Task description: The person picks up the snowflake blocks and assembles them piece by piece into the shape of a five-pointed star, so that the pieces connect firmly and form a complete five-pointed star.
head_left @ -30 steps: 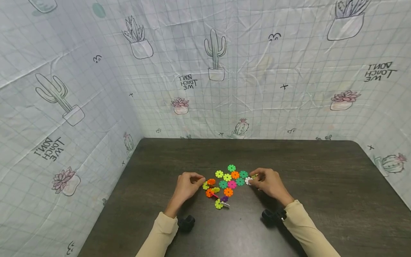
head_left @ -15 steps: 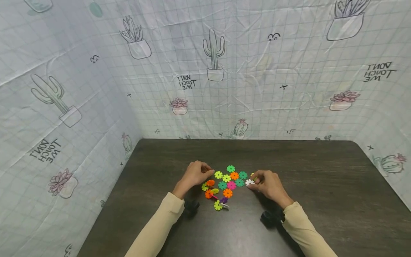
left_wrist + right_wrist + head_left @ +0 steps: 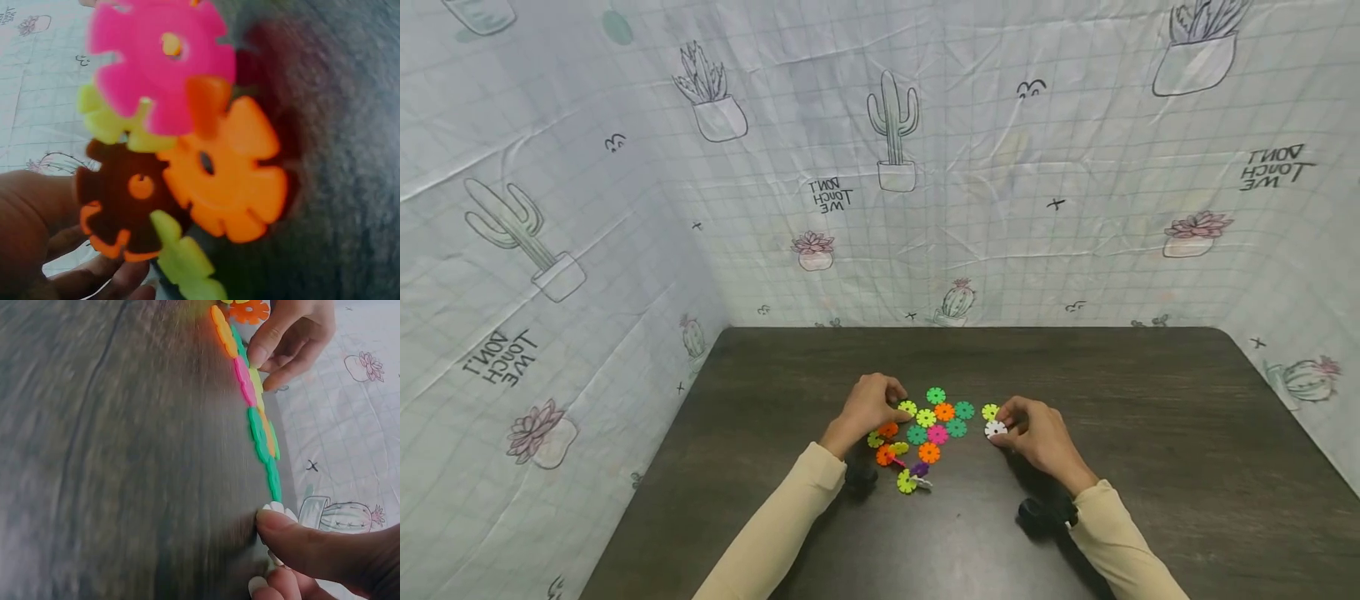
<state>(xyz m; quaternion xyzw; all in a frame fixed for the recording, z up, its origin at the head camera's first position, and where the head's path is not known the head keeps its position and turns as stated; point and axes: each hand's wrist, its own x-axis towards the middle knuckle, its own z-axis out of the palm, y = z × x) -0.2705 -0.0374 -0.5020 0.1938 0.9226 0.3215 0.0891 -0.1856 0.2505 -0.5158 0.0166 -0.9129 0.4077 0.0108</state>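
Right hand (image 3: 1037,429) pinches the white disc (image 3: 996,429) (unseen in left wrist view); left hand's (image 3: 867,404) hold unclear.

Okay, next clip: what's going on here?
A person is handling colourful notched discs on a dark table. The right hand pinches a white disc. The left hand is at a yellow-green disc; whether it grips it is unclear. Between the hands, a group of flat discs lies on the table, and to the left, other discs are joined at angles.
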